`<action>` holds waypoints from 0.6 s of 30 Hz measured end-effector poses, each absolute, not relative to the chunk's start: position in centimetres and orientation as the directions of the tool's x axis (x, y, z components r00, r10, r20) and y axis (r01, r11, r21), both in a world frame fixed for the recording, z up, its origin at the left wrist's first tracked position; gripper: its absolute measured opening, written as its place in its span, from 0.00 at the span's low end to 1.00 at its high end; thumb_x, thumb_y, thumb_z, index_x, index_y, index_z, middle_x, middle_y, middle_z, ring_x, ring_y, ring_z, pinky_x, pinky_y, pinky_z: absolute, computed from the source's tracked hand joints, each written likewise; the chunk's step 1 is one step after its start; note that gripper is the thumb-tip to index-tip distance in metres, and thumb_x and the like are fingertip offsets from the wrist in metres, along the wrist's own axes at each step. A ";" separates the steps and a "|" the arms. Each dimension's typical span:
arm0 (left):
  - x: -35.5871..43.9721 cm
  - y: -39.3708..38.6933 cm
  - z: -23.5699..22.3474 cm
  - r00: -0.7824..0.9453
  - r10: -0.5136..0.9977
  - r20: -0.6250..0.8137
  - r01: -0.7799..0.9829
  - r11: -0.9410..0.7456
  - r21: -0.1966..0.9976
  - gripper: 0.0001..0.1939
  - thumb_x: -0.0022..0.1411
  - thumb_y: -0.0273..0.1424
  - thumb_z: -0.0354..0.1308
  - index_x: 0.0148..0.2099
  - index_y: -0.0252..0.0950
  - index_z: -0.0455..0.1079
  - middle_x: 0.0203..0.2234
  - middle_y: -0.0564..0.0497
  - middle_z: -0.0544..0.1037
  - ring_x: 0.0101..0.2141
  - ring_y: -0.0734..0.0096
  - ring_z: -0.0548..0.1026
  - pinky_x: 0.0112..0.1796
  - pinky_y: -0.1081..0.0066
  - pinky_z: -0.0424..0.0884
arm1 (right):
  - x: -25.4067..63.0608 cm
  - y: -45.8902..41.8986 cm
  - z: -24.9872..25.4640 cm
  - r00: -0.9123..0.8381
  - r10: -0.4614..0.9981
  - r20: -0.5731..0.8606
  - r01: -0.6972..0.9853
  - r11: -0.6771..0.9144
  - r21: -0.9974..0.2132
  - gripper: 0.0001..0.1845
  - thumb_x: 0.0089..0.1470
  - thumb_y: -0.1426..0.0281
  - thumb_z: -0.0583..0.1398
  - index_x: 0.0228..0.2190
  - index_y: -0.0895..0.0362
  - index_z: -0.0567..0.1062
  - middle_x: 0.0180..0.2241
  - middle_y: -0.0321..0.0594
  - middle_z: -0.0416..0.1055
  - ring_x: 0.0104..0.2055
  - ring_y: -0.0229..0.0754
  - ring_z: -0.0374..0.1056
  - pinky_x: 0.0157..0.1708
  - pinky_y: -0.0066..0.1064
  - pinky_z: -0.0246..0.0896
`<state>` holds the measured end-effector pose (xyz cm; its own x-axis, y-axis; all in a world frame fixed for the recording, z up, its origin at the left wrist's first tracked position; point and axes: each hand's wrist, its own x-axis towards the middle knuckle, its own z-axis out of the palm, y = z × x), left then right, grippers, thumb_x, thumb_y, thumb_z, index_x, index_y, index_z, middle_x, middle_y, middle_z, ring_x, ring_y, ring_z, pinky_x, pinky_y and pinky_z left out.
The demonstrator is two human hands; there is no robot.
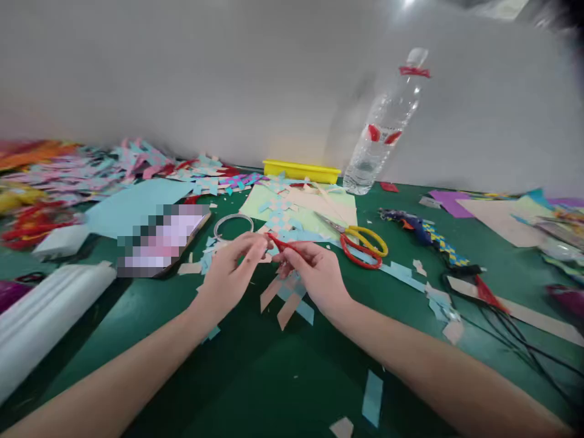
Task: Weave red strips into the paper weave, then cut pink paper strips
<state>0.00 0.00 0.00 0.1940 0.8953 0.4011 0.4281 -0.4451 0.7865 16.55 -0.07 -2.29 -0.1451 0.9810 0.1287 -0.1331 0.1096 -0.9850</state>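
Note:
A thin red strip (280,243) spans the gap between my hands over the middle of the table. The thumb and fingers of my left hand (235,267) are pinched together at its left end. My right hand (319,274) is closed on the strip's other end. Below the right fingers hangs a woven piece of light blue and peach paper strips (286,298), its upper part hidden by that hand. Beyond my right hand lie scissors (365,244) with red and yellow handles, their blades partly spread. A roll of tape (233,226) rests beyond my left hand.
A phone (164,240) lies at left, near a white roll (57,322) and heaped paper strips (100,170). At the back stand a yellow tray (301,171) and a tilted water bottle (381,131). Black cables (515,334) and a braided blue-yellow piece (440,243) lie right.

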 end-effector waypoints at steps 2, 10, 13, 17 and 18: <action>0.0 0.2 -0.1 0.194 0.894 0.403 0.438 -0.447 0.780 0.16 0.66 0.37 0.49 0.29 0.38 0.72 0.34 0.52 0.75 0.38 0.67 0.73 0.38 0.72 0.69 | 16.4 -0.2 -2.0 -0.162 0.977 0.136 -0.148 0.112 -0.983 0.10 0.53 0.63 0.60 0.31 0.56 0.77 0.32 0.38 0.77 0.23 0.34 0.69 0.29 0.31 0.69; -0.3 0.6 -1.5 0.012 0.924 0.382 0.360 -0.360 0.861 0.13 0.65 0.40 0.51 0.42 0.42 0.75 0.41 0.51 0.78 0.43 0.63 0.74 0.41 0.67 0.71 | 16.7 -1.2 -1.8 -0.246 0.948 0.204 0.130 0.241 -0.962 0.14 0.57 0.59 0.56 0.31 0.56 0.75 0.23 0.36 0.74 0.23 0.35 0.70 0.29 0.30 0.66; -1.1 1.0 -1.5 -0.105 0.912 0.397 0.362 -0.337 0.869 0.15 0.68 0.40 0.47 0.44 0.40 0.72 0.38 0.50 0.79 0.40 0.65 0.75 0.38 0.68 0.72 | 17.5 -0.9 -2.3 -0.226 0.936 0.269 0.280 0.327 -0.902 0.21 0.62 0.58 0.49 0.27 0.56 0.73 0.18 0.34 0.69 0.21 0.34 0.67 0.27 0.28 0.63; -3.2 2.4 -1.3 -0.088 0.900 0.428 0.539 -0.318 0.780 0.17 0.68 0.41 0.45 0.39 0.38 0.72 0.30 0.51 0.78 0.19 0.75 0.69 0.19 0.74 0.62 | 18.4 0.1 -2.9 -0.151 0.924 0.352 0.305 0.382 -0.872 0.22 0.64 0.59 0.45 0.29 0.56 0.72 0.18 0.34 0.67 0.20 0.34 0.63 0.23 0.27 0.59; -3.7 2.8 -1.3 -0.016 0.914 0.405 0.609 -0.312 0.729 0.18 0.68 0.41 0.45 0.38 0.38 0.73 0.28 0.51 0.77 0.16 0.76 0.66 0.17 0.74 0.59 | 18.6 0.3 -3.0 -0.139 0.918 0.372 0.300 0.397 -0.867 0.22 0.64 0.59 0.45 0.30 0.56 0.72 0.18 0.34 0.66 0.20 0.34 0.63 0.23 0.27 0.59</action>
